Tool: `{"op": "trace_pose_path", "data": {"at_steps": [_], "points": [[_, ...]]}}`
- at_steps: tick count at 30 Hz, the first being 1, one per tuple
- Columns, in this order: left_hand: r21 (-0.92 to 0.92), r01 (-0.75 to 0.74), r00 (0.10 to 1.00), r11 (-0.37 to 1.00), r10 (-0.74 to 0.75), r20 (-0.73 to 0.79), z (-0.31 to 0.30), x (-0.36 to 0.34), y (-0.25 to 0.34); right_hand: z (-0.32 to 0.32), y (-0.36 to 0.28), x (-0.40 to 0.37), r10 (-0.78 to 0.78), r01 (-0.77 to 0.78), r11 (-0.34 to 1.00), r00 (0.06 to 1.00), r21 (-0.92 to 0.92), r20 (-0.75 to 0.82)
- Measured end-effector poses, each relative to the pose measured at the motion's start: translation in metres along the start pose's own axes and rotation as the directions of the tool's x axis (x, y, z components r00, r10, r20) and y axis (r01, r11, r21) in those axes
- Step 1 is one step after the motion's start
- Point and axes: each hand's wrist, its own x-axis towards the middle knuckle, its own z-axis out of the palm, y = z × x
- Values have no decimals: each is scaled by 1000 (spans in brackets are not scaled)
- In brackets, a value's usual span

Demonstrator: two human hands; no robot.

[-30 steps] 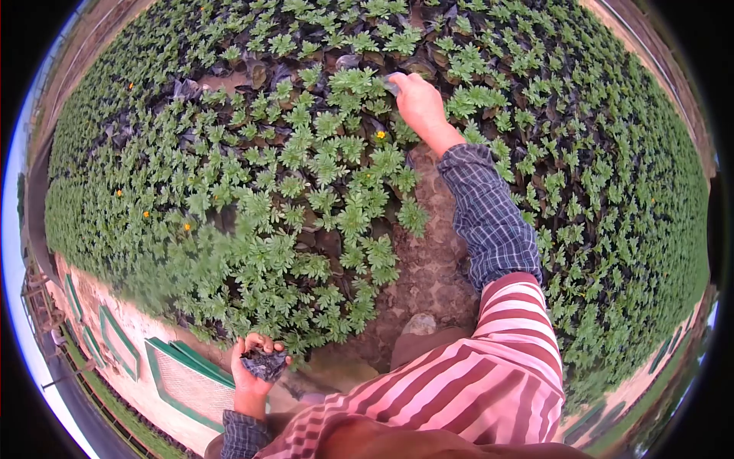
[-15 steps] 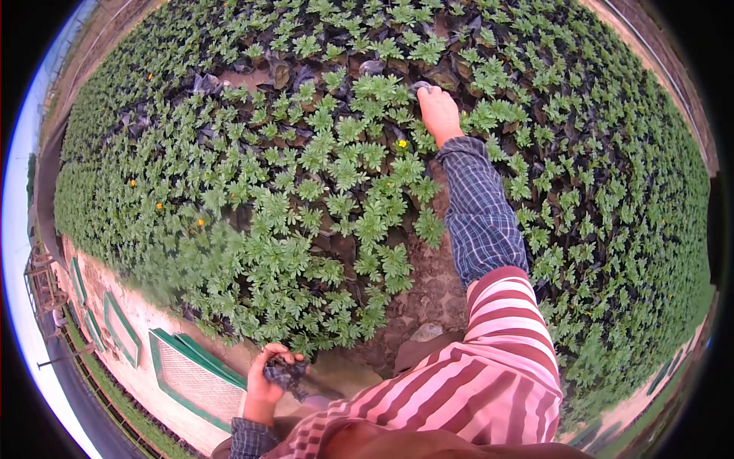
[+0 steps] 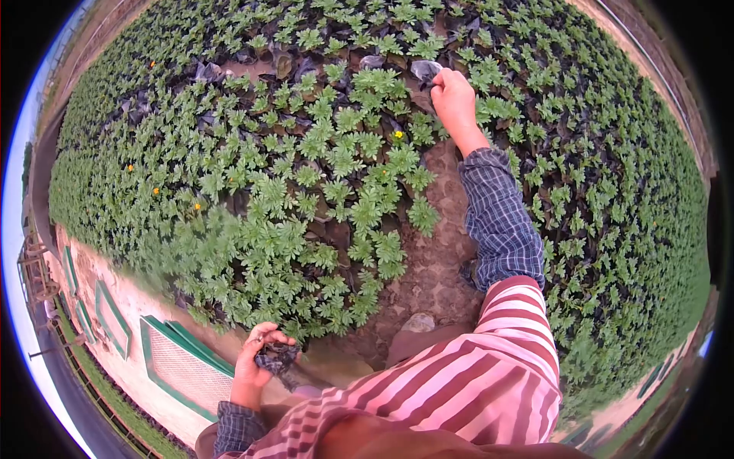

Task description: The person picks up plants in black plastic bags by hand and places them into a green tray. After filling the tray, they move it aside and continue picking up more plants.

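Observation:
My right hand (image 3: pixel 456 105) reaches far out over the bed and pinches a dark plastic grow bag (image 3: pixel 425 71) by its edge. Leafy green seedlings (image 3: pixel 336 191) in black bags surround it, one bearing a yellow flower (image 3: pixel 398 135). Close to my body, my left hand (image 3: pixel 249 367) is curled around a crumpled bunch of black plastic (image 3: pixel 277 357). The fingers of that hand are bent over the plastic, beside the near edge of the plants.
A strip of bare brown soil (image 3: pixel 432 260) runs between two blocks of seedlings, below my right arm. Green-framed mesh panels (image 3: pixel 187 367) lie on the pale ground at the left. More plants (image 3: pixel 634 229) fill the right side.
My right hand has shifted slightly right and upward, and more of the plastic bag now shows beside its fingers. My left hand, still holding the black plastic, has moved a little left and up.

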Motion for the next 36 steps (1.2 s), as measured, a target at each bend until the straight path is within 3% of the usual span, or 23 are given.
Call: {"op": "trace_pose_path", "data": {"at_steps": [2,6,8,9,12,13,14,16,18,20,21,24,26,27,29,30,32,33,34,35,36], "points": [[-25,52,998,998,-51,23,7,3,5,-15,-47,-5,-44,37,994,997,103,67],[45,66,991,997,-71,113,35,13,14,-40,-144,-34,-108,-37,880,955,473,277],[54,15,989,998,-23,145,52,17,18,-51,-190,-57,-254,-87,761,872,643,418],[86,3,987,996,-17,159,55,19,20,-55,-213,-72,-352,-54,680,851,732,390],[-7,-51,988,999,52,148,53,24,18,-60,-263,-132,-657,-48,483,640,875,398],[1,-27,990,1000,27,141,57,23,21,-63,-273,-151,-715,-60,439,581,897,389],[10,-3,991,1000,1,133,59,22,24,-67,-280,-167,-747,-34,371,582,928,320],[-75,89,991,993,-81,107,37,24,16,-70,-282,-190,-791,-186,336,477,923,384],[-38,118,986,992,-113,123,27,22,9,-75,-283,-196,-768,-150,298,549,943,330],[-88,295,952,951,-286,107,22,13,1,-80,-289,-197,-755,-183,295,558,938,346],[-97,347,938,933,-347,22,6,8,-7,-83,-292,-196,-743,-203,288,569,936,352],[-245,274,946,930,-306,-105,-18,6,-26,-90,-299,-183,-747,-303,313,506,900,430],[-282,281,943,917,-318,-94,-14,8,-27,-88,-304,-188,-727,-326,313,522,892,446],[-436,300,953,848,-290,91,-18,11,-27,-83,-306,-191,-726,-309,307,536,900,431],[-689,268,948,674,-310,66,14,13,-19,-79,-302,-188,-721,-288,306,553,908,418],[-791,235,946,565,-320,53,30,14,-15,-78,-295,-176,-693,-282,318,582,905,425],[-455,236,962,859,-271,-13,29,10,-16,-76,-263,-143,-594,-212,424,669,881,447],[-442,216,965,871,-258,-38,23,10,-17,-72,-239,-127,-443,-176,515,783,839,436],[-307,236,970,922,-203,135,17,11,-15,-67,-208,-116,-223,-304,629,811,716,540],[-365,245,968,898,-208,137,16,9,-14,-53,-177,-114,89,-474,540,854,695,513],[-422,254,967,870,-216,138,17,5,-12,-40,-137,-110,272,-461,550,887,696,372]]}}
